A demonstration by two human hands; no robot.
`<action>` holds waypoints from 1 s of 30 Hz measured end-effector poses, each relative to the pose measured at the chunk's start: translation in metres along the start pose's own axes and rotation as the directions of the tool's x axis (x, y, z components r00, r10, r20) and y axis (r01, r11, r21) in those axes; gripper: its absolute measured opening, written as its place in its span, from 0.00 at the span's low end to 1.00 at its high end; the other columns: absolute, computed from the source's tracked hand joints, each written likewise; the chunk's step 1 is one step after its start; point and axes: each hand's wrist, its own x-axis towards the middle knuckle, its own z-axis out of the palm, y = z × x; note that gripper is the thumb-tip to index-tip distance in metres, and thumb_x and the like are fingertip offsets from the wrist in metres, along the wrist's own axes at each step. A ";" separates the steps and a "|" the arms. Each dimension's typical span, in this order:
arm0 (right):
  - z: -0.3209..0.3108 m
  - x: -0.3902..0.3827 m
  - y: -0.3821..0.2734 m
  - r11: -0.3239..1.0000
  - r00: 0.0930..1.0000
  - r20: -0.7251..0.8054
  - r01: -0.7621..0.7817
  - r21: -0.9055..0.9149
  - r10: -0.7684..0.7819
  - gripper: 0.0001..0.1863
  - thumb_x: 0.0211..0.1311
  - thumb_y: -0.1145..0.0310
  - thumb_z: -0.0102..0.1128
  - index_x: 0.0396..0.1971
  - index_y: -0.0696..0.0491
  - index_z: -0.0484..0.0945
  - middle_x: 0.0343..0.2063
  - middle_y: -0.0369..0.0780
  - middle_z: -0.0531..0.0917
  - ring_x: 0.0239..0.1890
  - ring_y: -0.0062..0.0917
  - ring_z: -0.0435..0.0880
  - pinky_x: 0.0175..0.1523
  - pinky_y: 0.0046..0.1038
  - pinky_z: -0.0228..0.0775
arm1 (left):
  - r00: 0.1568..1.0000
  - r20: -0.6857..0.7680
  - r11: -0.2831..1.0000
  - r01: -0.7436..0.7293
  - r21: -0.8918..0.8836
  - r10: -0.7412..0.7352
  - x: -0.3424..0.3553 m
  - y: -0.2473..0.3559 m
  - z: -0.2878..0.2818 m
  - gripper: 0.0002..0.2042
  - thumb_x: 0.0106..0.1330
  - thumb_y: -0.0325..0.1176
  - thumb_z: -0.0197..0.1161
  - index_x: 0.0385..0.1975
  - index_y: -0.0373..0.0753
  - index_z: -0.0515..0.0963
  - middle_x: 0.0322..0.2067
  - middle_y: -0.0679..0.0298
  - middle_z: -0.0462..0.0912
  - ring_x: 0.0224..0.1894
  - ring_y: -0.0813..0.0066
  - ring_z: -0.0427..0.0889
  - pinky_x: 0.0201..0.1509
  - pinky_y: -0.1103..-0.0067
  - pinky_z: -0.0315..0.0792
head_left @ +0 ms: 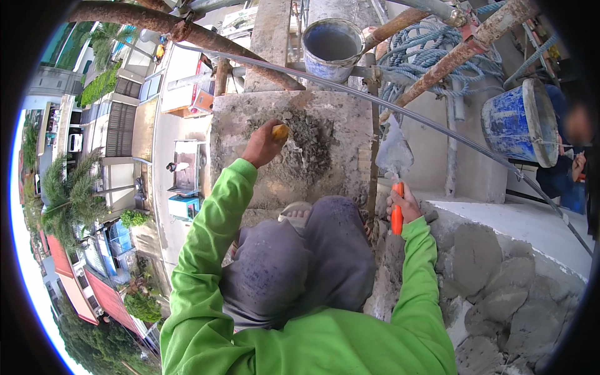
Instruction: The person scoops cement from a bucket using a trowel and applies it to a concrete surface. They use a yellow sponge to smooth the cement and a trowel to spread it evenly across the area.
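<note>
My left hand [265, 140] is closed round a yellow object [280, 132], perhaps a tool's handle, over a pile of wet grey mortar [312, 153] on a stained board [231, 187]. My right hand [406, 203] grips the orange handle of a pointed trowel [392, 150], whose grey-smeared blade points away from me, to the right of the board. My bent knees [269, 262] are just below the board, with a sandalled foot [294, 214] between them and the board.
Ahead are a bucket [331, 69], coiled blue rope [437, 62], rusty scaffold poles [225, 47] and a long metal rod [450, 128]. At right, a blue bucket [506, 125] hangs beside another person [556, 184], above rough mortared masonry [512, 294]. Left is a drop to a street [162, 181].
</note>
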 end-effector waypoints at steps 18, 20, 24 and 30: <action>0.127 0.233 -0.069 0.590 0.899 0.268 0.013 -0.807 0.347 0.26 0.53 0.56 0.65 0.50 0.49 0.67 0.22 0.37 0.72 0.14 0.23 0.70 0.18 0.31 0.66 | 0.977 0.138 0.979 0.177 -0.103 -0.162 -0.106 -0.045 -0.065 0.18 0.50 0.35 0.68 0.40 0.36 0.74 0.31 0.59 0.80 0.34 0.71 0.78 0.40 0.76 0.72; 0.159 0.247 -0.086 0.419 0.872 0.321 0.152 -0.895 0.370 0.25 0.52 0.57 0.64 0.46 0.51 0.67 0.20 0.38 0.72 0.14 0.22 0.71 0.18 0.28 0.65 | 0.975 0.134 0.973 0.192 -0.127 -0.175 -0.111 -0.056 -0.064 0.18 0.50 0.35 0.68 0.40 0.36 0.75 0.31 0.60 0.80 0.34 0.71 0.78 0.40 0.76 0.72; 0.175 0.233 -0.047 -0.235 0.746 0.660 0.629 -0.741 -0.087 0.25 0.49 0.69 0.59 0.50 0.49 0.67 0.30 0.47 0.81 0.31 0.39 0.83 0.34 0.41 0.72 | 0.961 0.162 0.952 0.252 -0.172 -0.225 -0.114 -0.052 -0.063 0.17 0.51 0.30 0.69 0.40 0.36 0.74 0.34 0.66 0.79 0.36 0.78 0.77 0.42 0.80 0.73; 0.165 0.155 0.028 -0.233 0.894 0.438 0.407 -0.883 -0.095 0.22 0.63 0.66 0.44 0.56 0.49 0.57 0.39 0.54 0.78 0.39 0.50 0.81 0.44 0.49 0.70 | 0.966 0.097 0.948 0.254 -0.190 -0.239 -0.107 -0.056 -0.050 0.22 0.48 0.38 0.71 0.42 0.37 0.75 0.33 0.60 0.80 0.36 0.72 0.79 0.44 0.77 0.72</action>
